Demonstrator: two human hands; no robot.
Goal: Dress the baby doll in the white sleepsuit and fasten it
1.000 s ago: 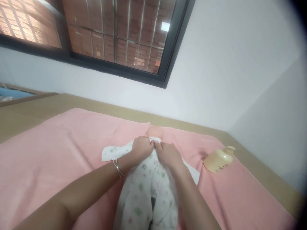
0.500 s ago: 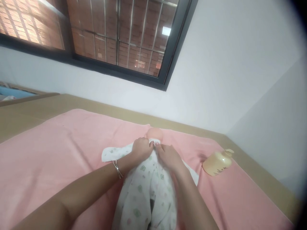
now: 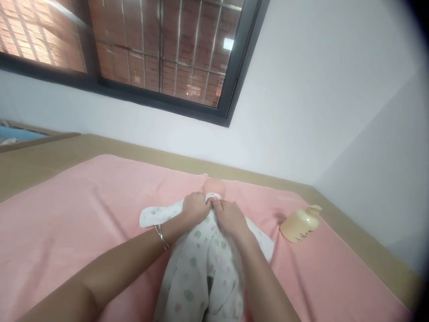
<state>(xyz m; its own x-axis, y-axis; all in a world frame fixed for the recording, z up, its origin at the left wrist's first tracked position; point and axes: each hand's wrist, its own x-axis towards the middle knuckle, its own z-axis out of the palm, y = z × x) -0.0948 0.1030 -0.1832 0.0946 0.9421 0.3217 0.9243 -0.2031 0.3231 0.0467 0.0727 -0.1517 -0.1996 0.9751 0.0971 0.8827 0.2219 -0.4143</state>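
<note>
The left hand [image 3: 195, 208] and right hand [image 3: 230, 217] meet, forearms angled inward, thumbs close together — both pinching the neckline of a patterned white garment [image 3: 192, 268], spread mid-scene on a pink blanket [image 3: 80, 228] — with a yellow bottle [image 3: 299, 224] to the right.

1 head-worn camera, near a pink cloth [image 3: 80, 223], faces forward and down over the left hand [image 3: 195, 208] and right hand [image 3: 232, 218], window [image 3: 147, 53] slanting beyond.

Garment [image 3: 189, 264]: lower end cropped; shoulders partly obscured by left hand [image 3: 196, 208], right hand [image 3: 231, 217]. Bottle [image 3: 300, 225], right edge of cloth [image 3: 77, 205]: lettering illegible.
</note>
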